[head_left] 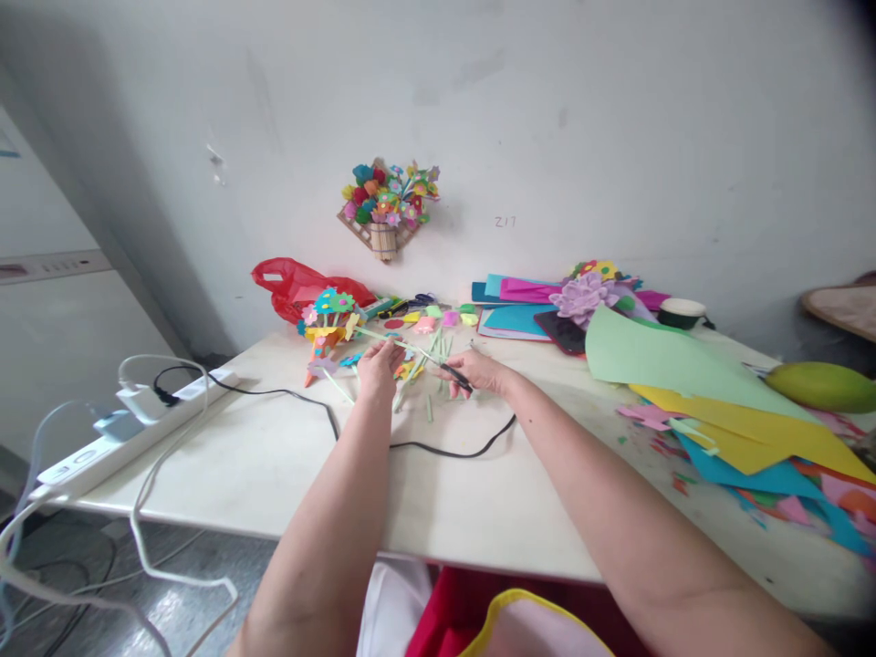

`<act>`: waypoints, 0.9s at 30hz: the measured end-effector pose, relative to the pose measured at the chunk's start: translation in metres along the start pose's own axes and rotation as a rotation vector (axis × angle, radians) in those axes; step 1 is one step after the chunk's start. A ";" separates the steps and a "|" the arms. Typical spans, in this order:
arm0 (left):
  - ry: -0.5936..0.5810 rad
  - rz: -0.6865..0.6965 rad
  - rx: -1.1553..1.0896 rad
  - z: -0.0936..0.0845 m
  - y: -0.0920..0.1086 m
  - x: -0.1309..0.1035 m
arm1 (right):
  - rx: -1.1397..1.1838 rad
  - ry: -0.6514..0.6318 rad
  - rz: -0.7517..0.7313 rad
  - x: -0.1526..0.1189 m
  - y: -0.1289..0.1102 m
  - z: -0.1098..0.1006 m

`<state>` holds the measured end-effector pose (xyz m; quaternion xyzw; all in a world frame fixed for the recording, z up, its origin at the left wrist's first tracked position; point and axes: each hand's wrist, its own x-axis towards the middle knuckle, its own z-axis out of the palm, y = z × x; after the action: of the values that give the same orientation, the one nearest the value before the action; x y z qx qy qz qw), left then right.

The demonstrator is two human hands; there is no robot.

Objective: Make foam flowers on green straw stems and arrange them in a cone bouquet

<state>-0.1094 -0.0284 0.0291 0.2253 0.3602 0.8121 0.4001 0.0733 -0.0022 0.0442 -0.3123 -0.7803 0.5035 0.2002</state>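
My left hand (pixel 380 365) pinches a thin pale green paper stem, and a small yellow paper flower (pixel 352 326) shows at the left end of it. Black-handled scissors (pixel 456 376) are in my right hand (pixel 483 372), with the blades pointing left toward the stem. Whether the blades touch the stem I cannot tell. Beneath and between both hands lie several loose pale green strips (pixel 430 408) and some cut flowers (pixel 409 370). Left of my left hand, an orange paper cone (pixel 320 349) holds several colourful flowers (pixel 332 303).
A black cable (pixel 444 452) crosses the table before me to a white power strip (pixel 137 429). At the back sits a red plastic bag (pixel 294 285). Coloured sheets (pixel 684 365) and scraps cover the right side. A flower basket (pixel 384 239) hangs on the wall.
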 end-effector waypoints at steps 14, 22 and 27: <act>-0.028 -0.060 0.049 0.001 -0.004 0.001 | -0.025 0.045 -0.016 0.011 0.012 0.005; -0.040 -0.068 0.024 0.002 -0.002 -0.002 | -0.042 0.056 -0.063 0.014 0.017 0.006; -0.037 -0.069 0.016 0.002 -0.002 -0.001 | -0.037 0.052 -0.084 0.011 0.012 0.007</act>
<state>-0.1065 -0.0280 0.0286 0.2309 0.3670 0.7905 0.4326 0.0644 0.0042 0.0298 -0.2957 -0.7966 0.4717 0.2356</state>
